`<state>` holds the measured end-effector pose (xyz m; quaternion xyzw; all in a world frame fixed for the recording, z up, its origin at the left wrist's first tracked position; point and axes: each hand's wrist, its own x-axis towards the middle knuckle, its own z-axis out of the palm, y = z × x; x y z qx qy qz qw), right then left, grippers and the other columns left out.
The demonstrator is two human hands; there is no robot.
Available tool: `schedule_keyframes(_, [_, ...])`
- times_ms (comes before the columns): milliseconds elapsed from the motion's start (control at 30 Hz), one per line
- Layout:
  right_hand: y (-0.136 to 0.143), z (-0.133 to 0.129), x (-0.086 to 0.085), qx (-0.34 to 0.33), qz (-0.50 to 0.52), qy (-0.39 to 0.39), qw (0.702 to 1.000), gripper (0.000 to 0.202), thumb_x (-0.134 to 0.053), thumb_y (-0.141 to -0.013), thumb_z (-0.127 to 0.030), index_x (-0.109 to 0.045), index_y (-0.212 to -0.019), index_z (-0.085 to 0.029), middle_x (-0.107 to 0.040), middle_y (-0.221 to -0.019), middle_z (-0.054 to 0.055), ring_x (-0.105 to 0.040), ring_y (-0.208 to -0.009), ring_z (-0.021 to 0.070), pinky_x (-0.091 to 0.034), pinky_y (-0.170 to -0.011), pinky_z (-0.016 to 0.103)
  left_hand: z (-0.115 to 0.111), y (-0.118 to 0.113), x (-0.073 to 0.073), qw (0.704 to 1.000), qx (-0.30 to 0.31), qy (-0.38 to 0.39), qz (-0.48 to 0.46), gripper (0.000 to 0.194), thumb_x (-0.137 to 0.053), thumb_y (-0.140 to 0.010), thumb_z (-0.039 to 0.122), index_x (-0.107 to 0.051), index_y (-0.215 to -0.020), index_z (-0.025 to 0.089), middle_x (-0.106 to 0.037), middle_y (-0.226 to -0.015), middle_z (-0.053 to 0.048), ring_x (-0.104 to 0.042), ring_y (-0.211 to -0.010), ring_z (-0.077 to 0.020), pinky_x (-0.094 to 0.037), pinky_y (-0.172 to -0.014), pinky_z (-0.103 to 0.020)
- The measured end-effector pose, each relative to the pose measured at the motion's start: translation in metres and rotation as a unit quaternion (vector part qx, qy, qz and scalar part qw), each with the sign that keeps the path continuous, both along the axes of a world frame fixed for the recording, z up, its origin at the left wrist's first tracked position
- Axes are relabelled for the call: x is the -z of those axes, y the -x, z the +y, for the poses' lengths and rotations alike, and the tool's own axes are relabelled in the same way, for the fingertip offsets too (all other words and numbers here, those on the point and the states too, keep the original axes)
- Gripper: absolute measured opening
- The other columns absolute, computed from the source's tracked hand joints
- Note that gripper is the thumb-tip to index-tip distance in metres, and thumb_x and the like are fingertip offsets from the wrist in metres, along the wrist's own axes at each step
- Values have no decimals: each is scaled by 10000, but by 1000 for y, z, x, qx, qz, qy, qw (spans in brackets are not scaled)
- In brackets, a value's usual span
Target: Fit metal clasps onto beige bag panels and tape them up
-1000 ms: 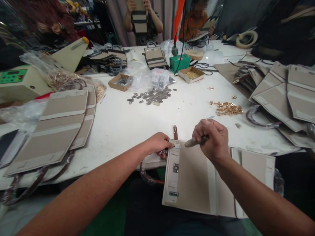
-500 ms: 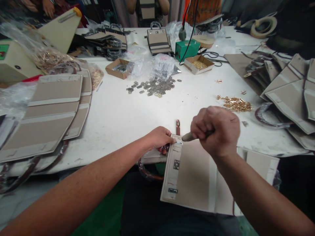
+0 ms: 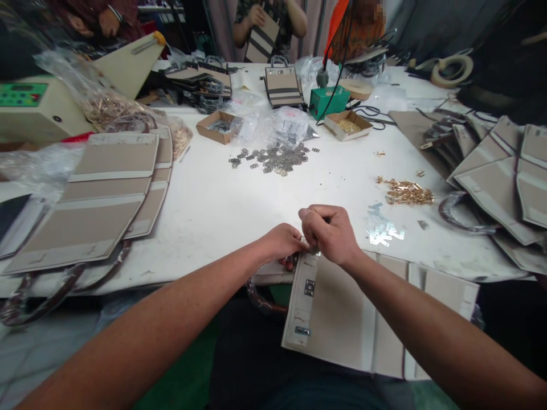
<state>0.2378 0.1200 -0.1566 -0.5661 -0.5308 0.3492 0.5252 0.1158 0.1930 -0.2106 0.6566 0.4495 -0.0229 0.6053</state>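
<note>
A beige bag panel [image 3: 342,307] lies over the table's front edge and my lap, with metal plates fixed along its left border: a square one [image 3: 310,287] and a narrow one [image 3: 302,330]. My left hand [image 3: 284,240] is closed, thumb and fingers pinching the panel's upper left corner. Right beside it, my right hand [image 3: 331,233] makes a fist around a tapered grey tool, now mostly hidden; its lower end is close to the panel corner. A brown wrapped bag handle [image 3: 265,302] hangs at the panel's left side.
Silver strips [image 3: 382,225] and gold fasteners [image 3: 410,192] lie to the right. Dark square plates [image 3: 282,156] are heaped mid-table. Bag panels are stacked left [image 3: 106,188] and right [image 3: 491,188]. A cardboard box [image 3: 347,126] and green box [image 3: 328,102] stand behind. Co-workers sit across.
My right fist has moved left and down with the tool, close to my left hand, uncovering the silver strips. Across the table, a person's hand now holds up a panel. The view has shifted slightly.
</note>
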Motion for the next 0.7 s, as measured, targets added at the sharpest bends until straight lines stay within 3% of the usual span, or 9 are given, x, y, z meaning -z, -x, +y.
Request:
schedule_keyframes(100, [-6,-5,1,-2,-7,3,1000,490,-589,-937,-345,-454,-486,-207,-432,-465,-46,-388,-464,88,-347,-488,268,0,1,-4,999,29,17,8,221,-693,-803,234,-543,-648,184,-543,-462,32,-578,-410,-142,-379,-434,-232])
schedule_keyframes(300, [-7,-17,9,18,94,-94,991,536,-541,-978,-435,-450,-494,-223,-457,-484,-22,-412,-453,103,-359,-464,279,0,4,-3,998,39,38,-30,193,-659,-842,272,-569,-698,181,-589,-507,21,-577,-396,-141,-392,-417,-236])
schedule_keyframes(533, [-4,-34,5,24,89,-73,993,534,-536,-981,-448,-444,-510,-214,-472,-514,-1,-453,-494,136,-374,-505,302,-7,11,0,997,11,77,-31,186,-646,-833,242,-581,-672,179,-577,-490,23,-561,-375,-148,-459,-426,-263])
schedule_keyframes(700, [-12,-40,12,20,-82,7,996,579,-446,-981,-571,-454,-522,-217,-475,-508,12,-474,-501,157,-397,-516,297,-14,17,5,999,-25,35,25,220,-743,-739,239,-581,-598,191,-559,-489,28,-556,-426,-145,-514,-504,-289])
